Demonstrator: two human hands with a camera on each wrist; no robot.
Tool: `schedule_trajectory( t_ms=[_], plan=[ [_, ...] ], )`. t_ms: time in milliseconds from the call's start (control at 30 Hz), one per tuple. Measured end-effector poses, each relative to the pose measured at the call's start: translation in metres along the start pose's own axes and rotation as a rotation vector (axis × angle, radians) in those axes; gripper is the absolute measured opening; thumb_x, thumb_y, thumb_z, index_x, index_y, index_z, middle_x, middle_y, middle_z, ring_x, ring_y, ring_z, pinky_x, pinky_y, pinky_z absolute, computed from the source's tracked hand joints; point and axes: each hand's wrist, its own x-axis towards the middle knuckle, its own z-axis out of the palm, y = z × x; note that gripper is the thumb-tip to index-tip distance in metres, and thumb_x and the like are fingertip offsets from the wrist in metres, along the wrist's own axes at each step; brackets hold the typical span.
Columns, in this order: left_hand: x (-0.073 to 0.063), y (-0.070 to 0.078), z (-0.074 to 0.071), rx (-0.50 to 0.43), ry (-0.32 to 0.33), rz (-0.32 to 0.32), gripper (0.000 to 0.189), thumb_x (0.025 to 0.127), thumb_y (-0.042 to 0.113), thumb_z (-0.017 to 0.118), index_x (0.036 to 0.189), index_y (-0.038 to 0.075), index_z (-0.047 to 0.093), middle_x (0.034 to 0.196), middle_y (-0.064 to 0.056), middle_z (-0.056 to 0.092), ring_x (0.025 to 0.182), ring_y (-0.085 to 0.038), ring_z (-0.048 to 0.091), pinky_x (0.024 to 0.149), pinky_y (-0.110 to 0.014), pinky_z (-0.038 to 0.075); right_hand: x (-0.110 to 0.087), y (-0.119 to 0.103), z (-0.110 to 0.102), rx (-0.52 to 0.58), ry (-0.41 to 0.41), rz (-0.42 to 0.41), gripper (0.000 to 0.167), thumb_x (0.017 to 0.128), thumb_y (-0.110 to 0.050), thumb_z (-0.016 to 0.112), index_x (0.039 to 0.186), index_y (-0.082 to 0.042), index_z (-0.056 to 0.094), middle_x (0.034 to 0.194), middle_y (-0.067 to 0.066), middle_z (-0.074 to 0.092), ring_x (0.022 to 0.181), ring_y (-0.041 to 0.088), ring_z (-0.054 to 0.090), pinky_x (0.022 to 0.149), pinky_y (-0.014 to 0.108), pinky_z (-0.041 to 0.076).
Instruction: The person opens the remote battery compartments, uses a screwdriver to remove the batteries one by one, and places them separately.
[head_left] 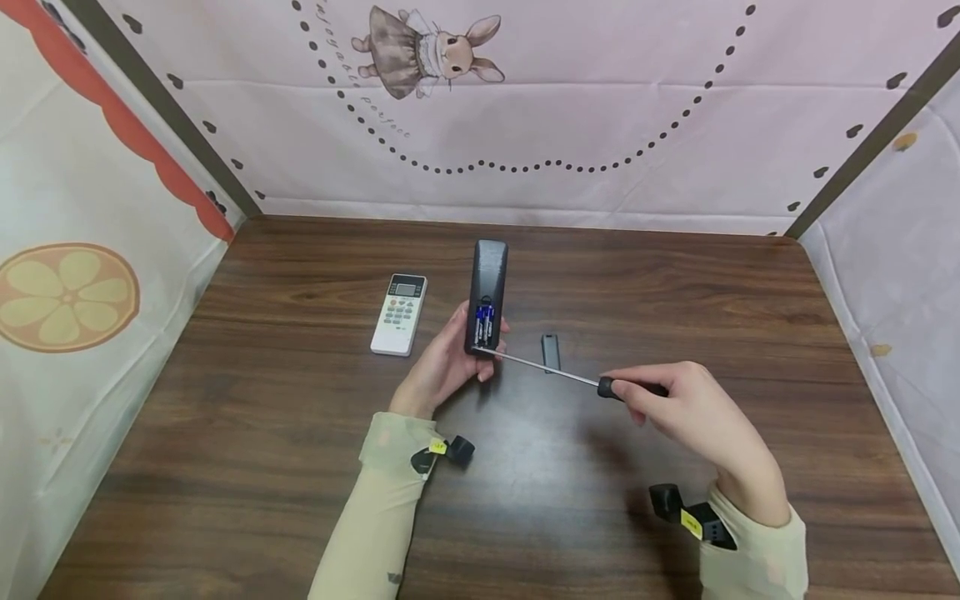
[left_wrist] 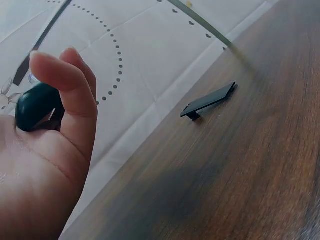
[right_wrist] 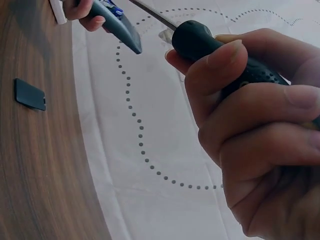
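Note:
My left hand (head_left: 447,360) grips a black remote control (head_left: 491,271) above the table, its back facing up. Two blue batteries (head_left: 484,324) sit in its uncovered compartment. In my right hand (head_left: 697,412) is a screwdriver, held by its dark handle (right_wrist: 197,41). Its long metal shaft (head_left: 536,364) reaches left, and the tip appears at the lower end of the remote; whether it touches cannot be told. A small dark battery cover (head_left: 551,352) lies on the table beneath the shaft, tilted up on its clip in the left wrist view.
A white remote control (head_left: 399,314) with a small screen lies on the wooden table (head_left: 300,500), left of my left hand. Printed cloth walls (head_left: 525,125) stand behind the table and along both sides.

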Motion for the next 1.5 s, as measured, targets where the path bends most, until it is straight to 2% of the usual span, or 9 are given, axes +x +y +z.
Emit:
schedule_trajectory(
  t_ms=[133,233,333,500,600,800,967,1333,1500],
  plan=[
    [-0.0007,0.0008,0.0014,0.022,-0.04,0.015,0.049,0.093,0.037,0.042,0.134,0.018,0.025,0.118,-0.016,0.041,0.088,-0.023,0.051,0.053,-0.026,0.044,0.0022,0.0017,0.0005,0.046,-0.026,0.002,0.026,0.086,-0.046,0.052,0.099,-0.028,0.065,0.06,-0.003,0.054,0.038,0.009,0.031,0.035,0.025,0.03],
    [-0.0008,0.0012,0.0022,0.028,-0.048,0.013,0.053,0.091,0.036,0.047,0.134,0.017,0.024,0.118,-0.018,0.04,0.089,-0.024,0.05,0.053,-0.027,0.044,0.0024,0.0027,0.0,0.08,-0.04,0.007,0.025,0.086,-0.044,0.053,0.099,-0.027,0.066,0.061,-0.002,0.054,0.038,0.009,0.032,0.035,0.025,0.03],
    [-0.0003,0.0021,0.0037,0.05,-0.039,0.003,0.054,0.089,0.024,0.052,0.134,0.016,0.024,0.119,-0.022,0.037,0.088,-0.024,0.05,0.052,-0.027,0.044,0.0024,0.0027,-0.0006,0.091,-0.05,0.011,0.024,0.086,-0.043,0.054,0.098,-0.026,0.066,0.061,-0.001,0.054,0.037,0.009,0.031,0.035,0.025,0.03],
    [-0.0007,0.0029,0.0058,0.123,-0.015,-0.031,0.067,0.08,-0.006,0.058,0.133,0.015,0.024,0.12,-0.027,0.033,0.087,-0.026,0.05,0.052,-0.027,0.048,0.003,0.0046,-0.0008,0.083,-0.064,0.023,0.022,0.088,-0.038,0.054,0.095,-0.021,0.066,0.061,0.003,0.053,0.037,0.008,0.029,0.035,0.024,0.029],
    [-0.0009,0.0024,0.0066,0.143,-0.015,-0.05,0.069,0.078,-0.012,0.056,0.133,0.015,0.024,0.119,-0.025,0.035,0.082,-0.024,0.051,0.05,-0.026,0.048,0.003,0.0066,-0.001,0.077,-0.073,0.03,0.02,0.089,-0.034,0.054,0.094,-0.018,0.065,0.06,0.006,0.053,0.036,0.007,0.028,0.035,0.023,0.028],
    [-0.0001,0.0006,0.007,0.14,-0.029,-0.059,0.068,0.078,-0.013,0.056,0.132,0.015,0.024,0.116,-0.023,0.036,0.073,-0.02,0.051,0.047,-0.025,0.046,0.002,0.0059,-0.0031,0.087,-0.084,0.02,0.024,0.087,-0.04,0.053,0.092,-0.019,0.065,0.057,0.001,0.051,0.036,0.008,0.028,0.034,0.024,0.027],
    [0.0005,-0.0016,0.0064,0.135,-0.042,-0.064,0.066,0.079,-0.013,0.056,0.131,0.013,0.024,0.114,-0.023,0.037,0.062,-0.018,0.048,0.041,-0.024,0.041,0.0012,0.0055,-0.0039,0.088,-0.082,0.024,0.032,0.085,-0.046,0.053,0.091,-0.018,0.065,0.057,0.003,0.051,0.035,0.009,0.029,0.033,0.025,0.027],
    [0.0015,-0.0042,0.0071,0.074,-0.057,-0.044,0.063,0.082,-0.009,0.053,0.133,0.012,0.024,0.108,-0.025,0.038,0.066,-0.017,0.051,0.036,-0.021,0.036,-0.0005,0.0024,-0.0043,0.041,-0.055,0.029,0.033,0.085,-0.05,0.051,0.095,-0.023,0.066,0.059,0.001,0.052,0.038,0.01,0.034,0.038,0.025,0.033],
    [0.003,-0.0055,0.0079,0.097,-0.041,-0.048,0.063,0.081,-0.011,0.053,0.133,0.012,0.024,0.109,-0.023,0.039,0.066,-0.017,0.05,0.038,-0.022,0.038,-0.0006,0.0049,-0.0049,0.045,-0.059,0.026,0.031,0.085,-0.049,0.051,0.095,-0.023,0.065,0.06,0.003,0.053,0.037,0.01,0.033,0.038,0.025,0.033]
  ],
)
